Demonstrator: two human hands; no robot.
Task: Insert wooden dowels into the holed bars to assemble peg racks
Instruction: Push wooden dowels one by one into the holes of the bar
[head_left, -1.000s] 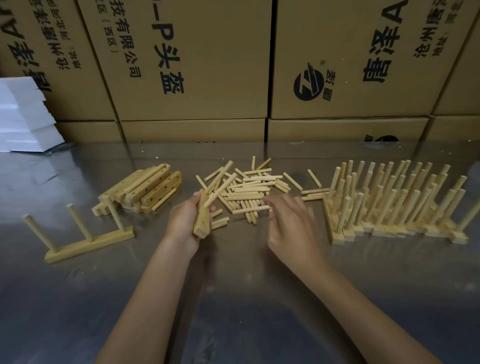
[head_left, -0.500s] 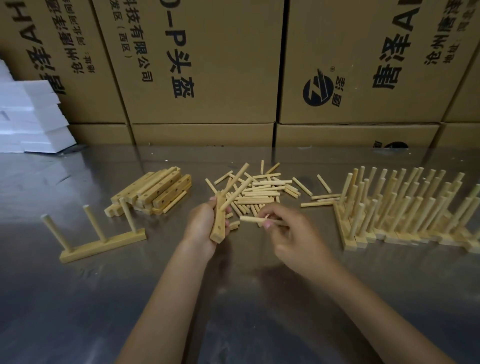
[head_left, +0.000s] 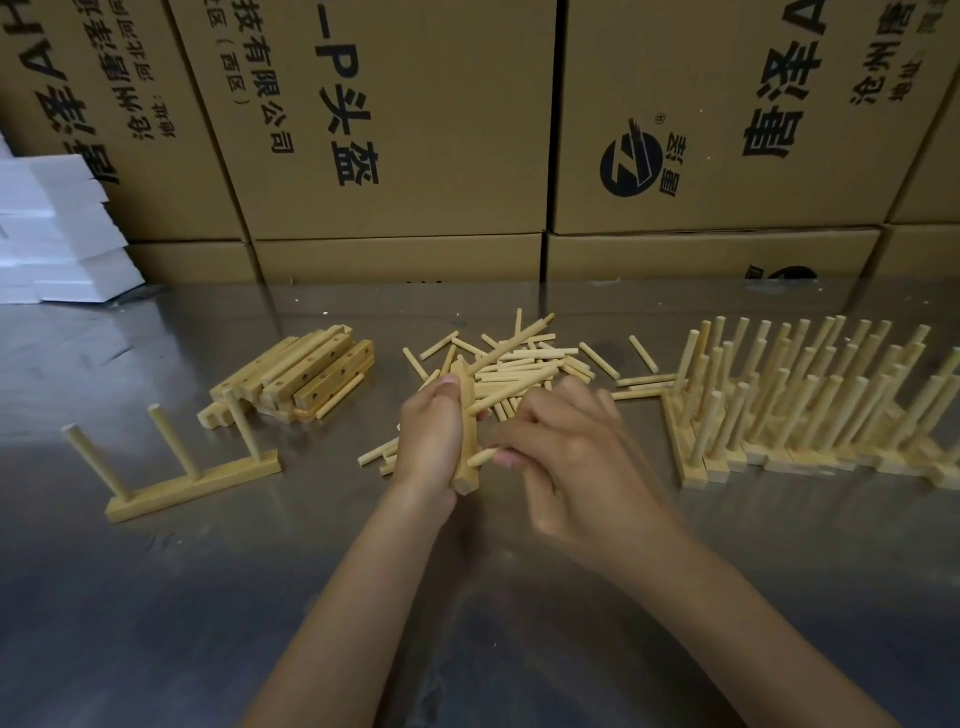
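Fingers (head_left: 511, 457) of my right hand (head_left: 576, 457) pinch a dowel (head_left: 480, 457), its tip against the holed bar (head_left: 466, 431); my left hand (head_left: 428, 436) grips that bar upright so the holes face the dowel.

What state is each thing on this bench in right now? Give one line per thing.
Left hand: grips a holed bar.
Held bar: two dowels already in.
Right hand: pinches a dowel at the bar.
Loose dowels: piled.
Bare bars: stacked.
Lone rack: three pegs.
Finished racks: upright, side by side.

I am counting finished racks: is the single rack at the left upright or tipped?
Upright: the single rack rests on its bar, three dowels pointing up.
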